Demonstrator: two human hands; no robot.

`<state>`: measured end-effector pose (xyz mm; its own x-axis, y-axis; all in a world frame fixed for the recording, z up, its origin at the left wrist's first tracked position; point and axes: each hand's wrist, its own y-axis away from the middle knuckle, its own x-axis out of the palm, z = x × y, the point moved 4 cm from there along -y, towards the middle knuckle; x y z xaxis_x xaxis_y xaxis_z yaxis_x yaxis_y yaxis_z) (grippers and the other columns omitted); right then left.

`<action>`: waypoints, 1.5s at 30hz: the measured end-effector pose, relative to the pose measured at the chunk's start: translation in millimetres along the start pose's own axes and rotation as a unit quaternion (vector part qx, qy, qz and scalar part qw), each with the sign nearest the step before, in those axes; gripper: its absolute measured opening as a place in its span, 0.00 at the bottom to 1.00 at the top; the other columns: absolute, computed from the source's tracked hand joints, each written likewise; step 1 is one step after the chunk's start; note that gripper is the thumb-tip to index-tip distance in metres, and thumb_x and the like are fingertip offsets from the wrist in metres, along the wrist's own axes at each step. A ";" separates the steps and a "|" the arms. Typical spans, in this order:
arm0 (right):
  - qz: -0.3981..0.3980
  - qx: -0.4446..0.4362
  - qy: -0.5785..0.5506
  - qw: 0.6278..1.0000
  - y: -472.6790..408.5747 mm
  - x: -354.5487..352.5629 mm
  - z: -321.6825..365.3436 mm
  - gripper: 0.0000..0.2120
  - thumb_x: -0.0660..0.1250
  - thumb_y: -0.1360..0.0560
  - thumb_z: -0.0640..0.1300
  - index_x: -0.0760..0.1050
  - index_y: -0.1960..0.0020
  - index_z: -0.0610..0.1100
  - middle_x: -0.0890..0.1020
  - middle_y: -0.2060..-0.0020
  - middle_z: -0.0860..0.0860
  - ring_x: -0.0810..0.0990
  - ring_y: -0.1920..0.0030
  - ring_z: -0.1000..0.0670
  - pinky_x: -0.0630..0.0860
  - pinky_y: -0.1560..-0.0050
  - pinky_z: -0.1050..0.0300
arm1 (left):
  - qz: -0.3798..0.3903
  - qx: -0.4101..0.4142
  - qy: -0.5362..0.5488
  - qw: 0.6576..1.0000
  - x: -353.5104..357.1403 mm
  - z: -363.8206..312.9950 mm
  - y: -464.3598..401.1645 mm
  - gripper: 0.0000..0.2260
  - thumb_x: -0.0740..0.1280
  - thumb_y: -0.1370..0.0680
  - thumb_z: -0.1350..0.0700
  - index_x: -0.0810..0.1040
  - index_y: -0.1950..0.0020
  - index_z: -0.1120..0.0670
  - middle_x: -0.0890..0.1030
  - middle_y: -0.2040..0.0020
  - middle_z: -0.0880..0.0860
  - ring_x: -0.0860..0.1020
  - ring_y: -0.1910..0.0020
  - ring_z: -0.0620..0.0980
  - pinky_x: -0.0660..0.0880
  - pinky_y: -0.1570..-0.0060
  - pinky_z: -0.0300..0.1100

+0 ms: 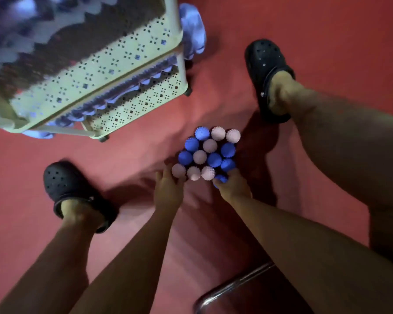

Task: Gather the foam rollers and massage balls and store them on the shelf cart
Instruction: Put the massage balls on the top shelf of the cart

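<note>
Several spiky massage balls (208, 154), blue and pale pink, lie packed in a cluster on the red floor between my feet. My left hand (168, 189) reaches the cluster's near left edge, its fingers touching a pink ball (178, 170). My right hand (233, 188) is at the near right edge and its fingers curl over a blue ball (220, 179). The cream perforated shelf cart (114, 71) stands at the upper left. Ridged blue foam rollers (132, 91) lie on its tiers, and one roller (193, 30) sticks out at its far corner.
My two feet in black clogs stand on the red floor, one at left (70, 189) and one at upper right (268, 73). A chrome tube (234, 284) of a chair or stool shows at the bottom. The cart's wheels (188, 92) rest on the floor near the balls.
</note>
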<state>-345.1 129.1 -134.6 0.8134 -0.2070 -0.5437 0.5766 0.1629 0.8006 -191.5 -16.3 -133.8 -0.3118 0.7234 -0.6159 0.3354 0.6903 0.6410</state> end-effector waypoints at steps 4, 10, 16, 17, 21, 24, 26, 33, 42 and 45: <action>-0.033 0.024 0.004 0.999 -11.8 7.7 -5.8 0.24 0.74 0.27 0.55 0.72 0.40 0.42 0.83 0.45 0.42 0.82 0.43 0.39 0.78 0.47 0.49 | -0.007 -0.022 0.008 1.000 7.5 4.4 -15.9 0.20 0.70 0.21 0.50 0.73 0.31 0.55 0.74 0.36 0.58 0.76 0.38 0.62 0.73 0.42 0.52; -0.058 0.023 -0.016 0.998 -14.7 14.5 -8.8 0.26 0.77 0.28 0.53 0.70 0.40 0.41 0.83 0.45 0.43 0.82 0.43 0.40 0.76 0.48 0.49 | -0.022 -0.039 0.033 0.998 12.0 13.6 -30.1 0.18 0.73 0.22 0.48 0.73 0.41 0.56 0.82 0.45 0.57 0.79 0.44 0.60 0.73 0.49 0.50; -0.053 0.016 -0.063 0.996 -13.3 11.9 -11.7 0.25 0.79 0.29 0.50 0.68 0.44 0.42 0.81 0.45 0.42 0.81 0.45 0.42 0.73 0.48 0.53 | -0.023 -0.056 0.150 0.987 11.4 16.0 -28.2 0.23 0.77 0.29 0.51 0.71 0.39 0.54 0.79 0.41 0.55 0.79 0.42 0.57 0.77 0.42 0.53; -0.048 0.016 -0.079 0.996 -11.8 11.7 -11.4 0.25 0.80 0.30 0.49 0.67 0.46 0.43 0.80 0.46 0.43 0.80 0.47 0.44 0.72 0.49 0.55 | -0.023 -0.070 0.165 0.984 11.7 19.9 -26.7 0.26 0.76 0.31 0.49 0.72 0.38 0.55 0.77 0.39 0.56 0.78 0.40 0.56 0.76 0.39 0.53; 0.000 -0.003 -0.206 0.978 -4.4 15.3 -12.1 0.23 0.81 0.32 0.41 0.67 0.49 0.47 0.81 0.49 0.41 0.80 0.55 0.47 0.77 0.52 0.55 | 0.045 -0.145 0.399 0.904 15.1 25.1 -12.9 0.26 0.69 0.32 0.56 0.75 0.34 0.52 0.81 0.41 0.54 0.80 0.44 0.52 0.78 0.38 0.55; 0.044 -0.009 -0.252 0.967 2.2 14.9 -15.9 0.21 0.76 0.27 0.38 0.68 0.42 0.46 0.79 0.50 0.48 0.79 0.53 0.52 0.79 0.44 0.49 | 0.100 -0.190 0.518 0.828 16.4 17.4 0.1 0.28 0.60 0.32 0.62 0.75 0.31 0.56 0.82 0.49 0.56 0.80 0.49 0.54 0.76 0.48 0.48; 0.077 0.006 -0.293 0.953 6.2 15.2 -16.8 0.17 0.71 0.23 0.37 0.68 0.40 0.46 0.80 0.45 0.44 0.79 0.49 0.51 0.81 0.46 0.43 | 0.113 -0.197 0.529 0.818 16.8 20.3 3.8 0.27 0.56 0.29 0.64 0.74 0.29 0.58 0.81 0.51 0.58 0.80 0.47 0.56 0.76 0.53 0.43; 0.155 0.104 -0.259 0.948 5.2 28.0 -15.9 0.07 0.57 0.17 0.46 0.72 0.44 0.51 0.80 0.39 0.40 0.83 0.52 0.43 0.76 0.68 0.59 | 0.124 -0.242 0.413 0.869 36.7 26.4 1.1 0.23 0.66 0.19 0.43 0.80 0.42 0.65 0.81 0.58 0.68 0.75 0.72 0.54 0.72 0.71 0.41; 0.153 0.126 -0.257 0.946 -16.6 44.3 4.0 0.19 0.67 0.22 0.62 0.76 0.51 0.45 0.84 0.63 0.46 0.83 0.71 0.46 0.73 0.69 0.60 | 0.107 -0.201 0.321 0.919 57.9 26.8 -23.2 0.25 0.78 0.28 0.42 0.80 0.46 0.63 0.85 0.62 0.60 0.75 0.75 0.51 0.70 0.76 0.39; 0.146 0.141 -0.287 0.936 -16.0 50.1 5.2 0.19 0.69 0.23 0.60 0.77 0.49 0.43 0.85 0.63 0.47 0.83 0.71 0.48 0.74 0.68 0.60 | 0.085 -0.158 0.303 0.936 57.4 19.4 -28.6 0.21 0.80 0.29 0.46 0.80 0.45 0.57 0.86 0.58 0.56 0.80 0.71 0.51 0.75 0.72 0.42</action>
<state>-313.9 111.2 -173.4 0.7116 -0.6902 -0.1317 0.2268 0.0483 0.9727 -201.7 5.4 -196.4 -0.7573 0.6275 -0.1810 0.1760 0.4629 0.8687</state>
